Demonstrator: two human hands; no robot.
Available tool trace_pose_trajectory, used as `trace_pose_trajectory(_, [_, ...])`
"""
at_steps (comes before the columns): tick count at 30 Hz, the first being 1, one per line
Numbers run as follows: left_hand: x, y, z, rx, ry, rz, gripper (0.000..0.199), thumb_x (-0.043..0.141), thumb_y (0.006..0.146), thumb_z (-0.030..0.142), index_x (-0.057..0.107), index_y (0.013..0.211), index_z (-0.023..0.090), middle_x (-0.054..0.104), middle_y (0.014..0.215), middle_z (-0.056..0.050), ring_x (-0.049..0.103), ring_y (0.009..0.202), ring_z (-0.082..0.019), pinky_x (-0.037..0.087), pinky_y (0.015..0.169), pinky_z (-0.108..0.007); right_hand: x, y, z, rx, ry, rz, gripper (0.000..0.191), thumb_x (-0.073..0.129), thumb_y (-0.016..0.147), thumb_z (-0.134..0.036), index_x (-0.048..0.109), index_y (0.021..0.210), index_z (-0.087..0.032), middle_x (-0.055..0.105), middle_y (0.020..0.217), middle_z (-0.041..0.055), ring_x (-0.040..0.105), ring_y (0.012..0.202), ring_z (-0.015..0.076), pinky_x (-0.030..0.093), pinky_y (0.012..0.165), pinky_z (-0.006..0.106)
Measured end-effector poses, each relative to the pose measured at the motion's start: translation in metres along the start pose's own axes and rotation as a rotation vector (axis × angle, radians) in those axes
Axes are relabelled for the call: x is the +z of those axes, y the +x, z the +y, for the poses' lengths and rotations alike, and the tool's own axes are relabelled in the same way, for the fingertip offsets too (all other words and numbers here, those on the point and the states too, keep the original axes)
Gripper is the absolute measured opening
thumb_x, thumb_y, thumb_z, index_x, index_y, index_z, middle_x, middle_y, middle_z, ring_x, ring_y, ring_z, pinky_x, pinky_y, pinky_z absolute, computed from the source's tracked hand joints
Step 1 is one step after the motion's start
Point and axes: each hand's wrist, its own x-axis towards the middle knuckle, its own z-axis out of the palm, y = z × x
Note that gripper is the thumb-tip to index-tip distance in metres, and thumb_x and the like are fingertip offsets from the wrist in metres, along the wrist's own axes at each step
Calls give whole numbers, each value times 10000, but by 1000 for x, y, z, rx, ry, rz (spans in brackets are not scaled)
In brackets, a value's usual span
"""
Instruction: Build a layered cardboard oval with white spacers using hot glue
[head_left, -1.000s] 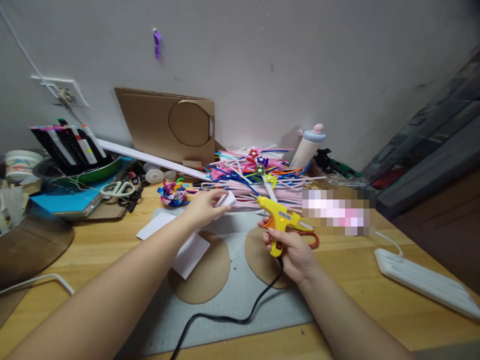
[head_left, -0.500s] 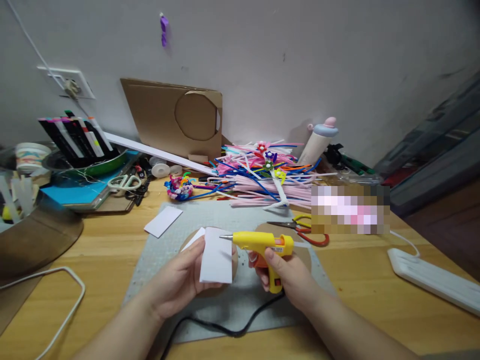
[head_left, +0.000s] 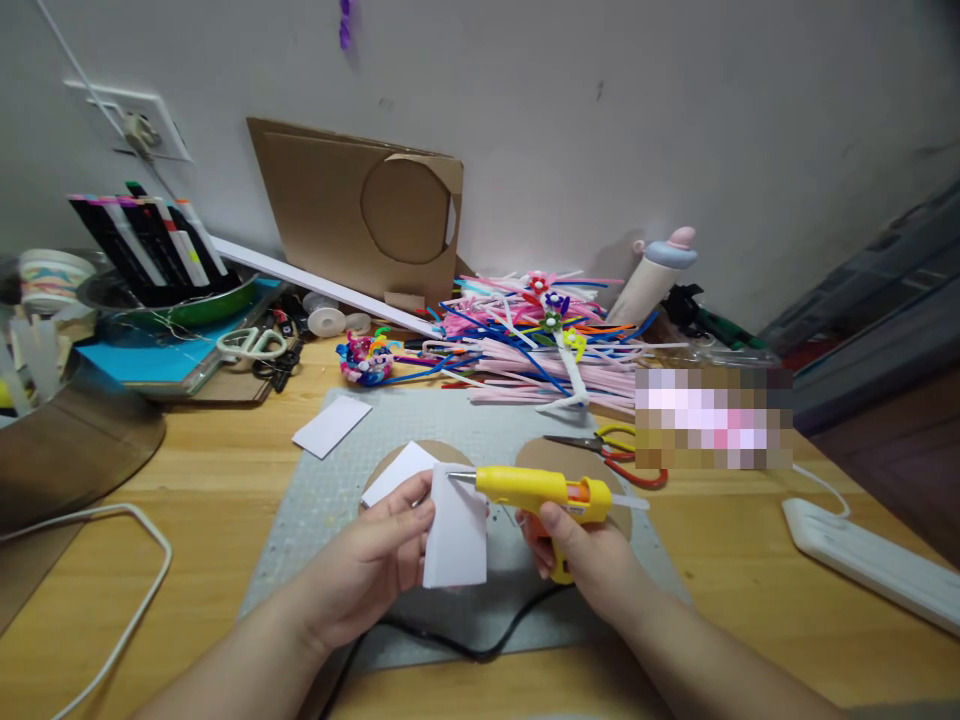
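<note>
My left hand [head_left: 375, 555] grips a white rectangular board piece [head_left: 457, 535] by its left side, thumb in front. In my right hand [head_left: 581, 550] is a yellow hot glue gun [head_left: 525, 487], its metal nozzle pointing left and lying at the upper part of the board piece. A clear glue stick [head_left: 631, 502] sticks out of the gun's back. Behind my left hand, another white piece [head_left: 397, 472] rests on a round cardboard disc [head_left: 450, 458]. A second cardboard disc [head_left: 544, 458] lies partly hidden behind the glue gun. Both discs are on a grey cutting mat [head_left: 300, 590].
Red-and-yellow scissors [head_left: 634, 470] lie right of the mat, a loose white piece [head_left: 332, 427] at its upper left. Pipe cleaners [head_left: 517, 350] are heaped behind. A black cord [head_left: 480, 655] crosses the mat's front. A white power strip [head_left: 862, 560] sits right, pens [head_left: 150, 245] at left.
The board piece in my left hand has moved right and slightly down, uncovering more of the white piece behind. The glue gun has shifted right with it. The camera view has tilted down a little.
</note>
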Motion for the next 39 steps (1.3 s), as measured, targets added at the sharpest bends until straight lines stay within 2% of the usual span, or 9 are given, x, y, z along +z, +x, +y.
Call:
trace_pose_trajectory(4, [-2,2,-1,0,-2,50,384,606,857,263,562,1236,217,668,1169,-116,677,939,-223,509,781,-314,-2,-1,1,2,-39,-17,535,626,766,-652,510,547,-179,426,459,-30,440,433,106,391,429,239])
trace_pose_trajectory(11, [-3,0,5,97,-4,-60,362,545,890,286,566,1240,201,659,1189,-121,655,1004,-237,504,834,-328,-4,-1,0,-15,67,16,478,661,754,-629,512,620,-195,431,500,-39,418,453,109,384,425,242])
trace_pose_trajectory(18, [0,-1,11,140,46,2,482,633,821,366,572,1260,176,626,1254,-131,629,1043,-258,495,831,-321,-6,0,1,-11,80,65,439,693,750,-595,527,687,-194,434,503,-49,414,449,102,392,421,236])
trace_pose_trajectory(24, [0,-2,11,152,46,-6,489,628,822,356,568,1275,181,620,1275,-124,613,1091,-262,486,885,-338,-6,2,0,-11,27,106,449,682,749,-607,500,655,-208,423,499,-48,413,445,109,396,418,248])
trace_pose_trajectory(28, [-2,-3,11,161,73,48,501,629,822,362,555,1284,186,609,1294,-125,604,1116,-276,478,906,-346,-8,4,-1,-9,-59,82,465,650,775,-609,525,596,-198,447,513,-21,449,476,126,413,453,266])
trace_pose_trajectory(30, [-3,-3,12,173,84,84,491,632,821,351,557,1277,187,618,1283,-122,608,1112,-273,477,909,-344,-9,4,-2,-26,-104,94,437,640,787,-604,603,666,-185,494,558,-6,466,492,128,421,476,273])
trace_pose_trajectory(33, [-3,-1,11,210,54,105,432,598,852,344,567,1254,187,640,1252,-109,613,1106,-244,474,920,-326,-11,1,-2,-90,-87,128,406,645,794,-588,667,882,-192,558,643,3,483,520,126,441,505,271])
trace_pose_trajectory(36, [-2,1,7,221,15,85,389,551,889,322,557,1257,198,631,1264,-102,619,1089,-220,481,913,-316,-9,-5,0,-158,-45,22,421,646,797,-583,664,974,-202,629,767,38,514,574,142,467,525,277])
trace_pose_trajectory(39, [-2,2,3,198,8,24,394,553,889,270,536,1280,230,617,1275,-99,625,1070,-224,493,904,-350,-6,-8,7,-159,-45,-44,464,643,788,-599,651,1035,-206,651,821,58,514,569,146,473,508,280])
